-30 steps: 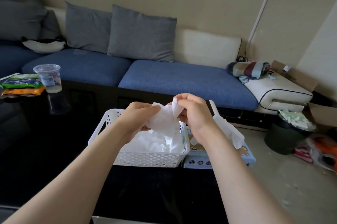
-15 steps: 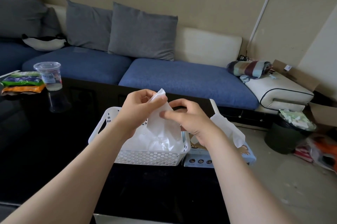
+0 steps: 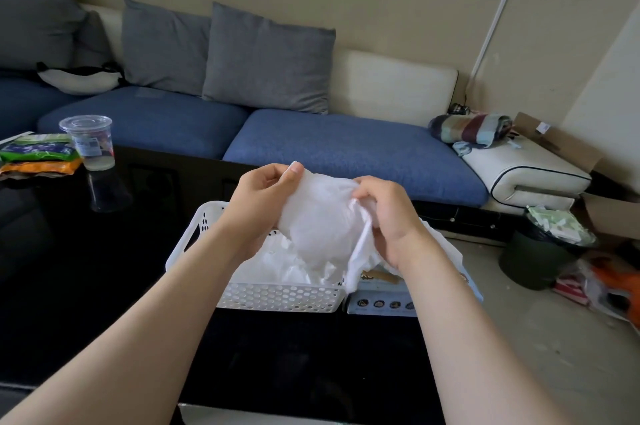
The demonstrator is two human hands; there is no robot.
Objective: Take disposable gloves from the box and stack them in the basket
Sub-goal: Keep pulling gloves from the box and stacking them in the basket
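Head view, left hand (image 3: 265, 204): closed on the upper left edge of a glove (image 3: 318, 220), thumb and fingers pinching the thin film.
Head view, right hand (image 3: 388, 216): closed on the glove's right edge, fingers curled in; a strip of film trails down from it.
Glove: held in the air between both hands, above the basket (image 3: 277, 296), touching nothing below. Pulled from two sides, it reads as being spread flat, probably so it will lie neatly on the pile.
Basket: white, perforated, on the dark desk (image 3: 104, 286); crumpled clear gloves already lie inside, so the stacking is under way.
Box (image 3: 381, 300): touching the basket's right side, mostly hidden by the right forearm. Kept that close, each glove only has a short trip.
Step in hand: likely straightening this glove before laying it down.
Risk: the film is light and clingy; it may stick to the fingers or bunch up on release.
Elsewhere: a plastic cup (image 3: 88, 142) and snack packets (image 3: 38, 156) sit far left on the desk, well apart.
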